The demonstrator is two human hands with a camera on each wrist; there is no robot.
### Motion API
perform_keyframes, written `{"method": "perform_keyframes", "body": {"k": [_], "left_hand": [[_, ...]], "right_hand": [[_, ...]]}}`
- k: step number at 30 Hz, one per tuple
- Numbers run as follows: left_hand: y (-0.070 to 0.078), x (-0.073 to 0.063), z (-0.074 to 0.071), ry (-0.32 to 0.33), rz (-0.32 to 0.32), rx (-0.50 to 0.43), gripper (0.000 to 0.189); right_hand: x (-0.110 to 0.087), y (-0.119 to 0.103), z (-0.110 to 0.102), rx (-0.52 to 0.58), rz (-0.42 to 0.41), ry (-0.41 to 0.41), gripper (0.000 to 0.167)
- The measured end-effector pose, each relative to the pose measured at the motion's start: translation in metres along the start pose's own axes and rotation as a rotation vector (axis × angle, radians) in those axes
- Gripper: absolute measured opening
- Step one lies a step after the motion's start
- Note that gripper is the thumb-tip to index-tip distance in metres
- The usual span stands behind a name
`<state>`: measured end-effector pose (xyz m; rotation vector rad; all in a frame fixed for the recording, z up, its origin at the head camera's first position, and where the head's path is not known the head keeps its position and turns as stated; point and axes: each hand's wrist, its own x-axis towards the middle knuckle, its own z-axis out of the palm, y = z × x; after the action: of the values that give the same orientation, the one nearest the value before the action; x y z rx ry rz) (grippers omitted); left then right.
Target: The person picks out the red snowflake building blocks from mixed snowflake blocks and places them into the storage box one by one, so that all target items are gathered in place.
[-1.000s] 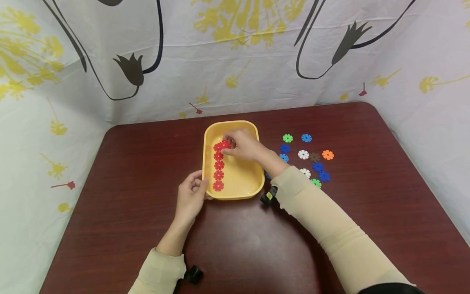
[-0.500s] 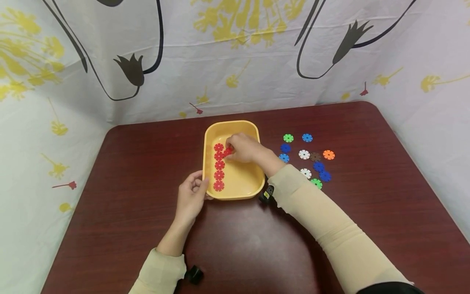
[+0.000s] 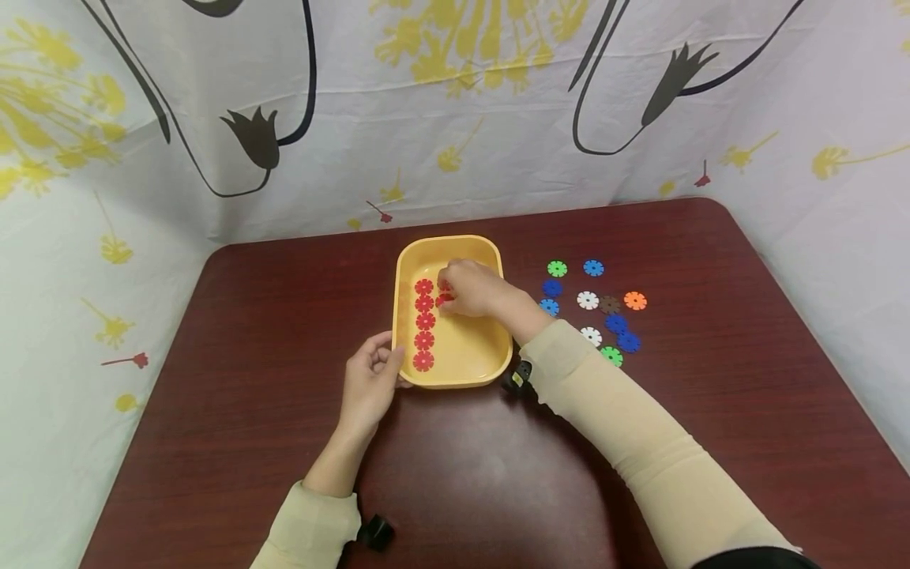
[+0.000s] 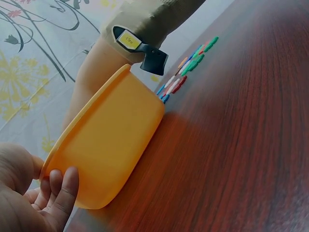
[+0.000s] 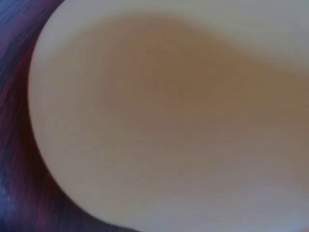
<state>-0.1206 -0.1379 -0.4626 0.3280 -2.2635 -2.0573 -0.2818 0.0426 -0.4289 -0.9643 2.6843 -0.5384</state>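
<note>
A sleeve (image 3: 626, 427) overlaps toothed discs (image 3: 616, 323) on the grained worktop (image 3: 284, 316). Left fingers (image 4: 66, 192) grip the smooth tray (image 3: 464, 356); right fingers (image 3: 455, 275) pinch a red disc (image 3: 444, 299).

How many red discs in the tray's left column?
5 red discs, lined up far to near at the left of the yellow tray. More red, partly hidden, shows by the right hand.

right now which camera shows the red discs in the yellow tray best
The head view: it looks into the yellow tray, with five red discs lined up. The left wrist view shows only the tray's outside, hiding them; the right wrist view, mostly blur, shows none.
</note>
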Motion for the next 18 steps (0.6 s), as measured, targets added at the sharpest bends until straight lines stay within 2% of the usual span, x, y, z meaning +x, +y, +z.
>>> {"method": "perform_keyframes", "body": {"k": [7,11,14,18], "left_hand": [[-0.001,0.0,-0.001,0.001,0.003,0.008,0.036],[0.0,-0.001,0.0,0.002,0.006,0.004,0.035],[0.0,-0.001,0.0,0.004,0.01,0.0,0.035],[-0.001,-0.001,0.001,0.008,0.011,-0.011,0.035]], "right_hand": [[-0.012,0.009,-0.011,0.166,-0.087,0.145,0.038],[-0.023,0.018,-0.017,0.201,-0.106,0.272,0.038],[-0.031,0.026,-0.019,0.234,-0.114,0.375,0.032],[-0.044,0.035,-0.022,0.241,-0.116,0.45,0.025]]}}
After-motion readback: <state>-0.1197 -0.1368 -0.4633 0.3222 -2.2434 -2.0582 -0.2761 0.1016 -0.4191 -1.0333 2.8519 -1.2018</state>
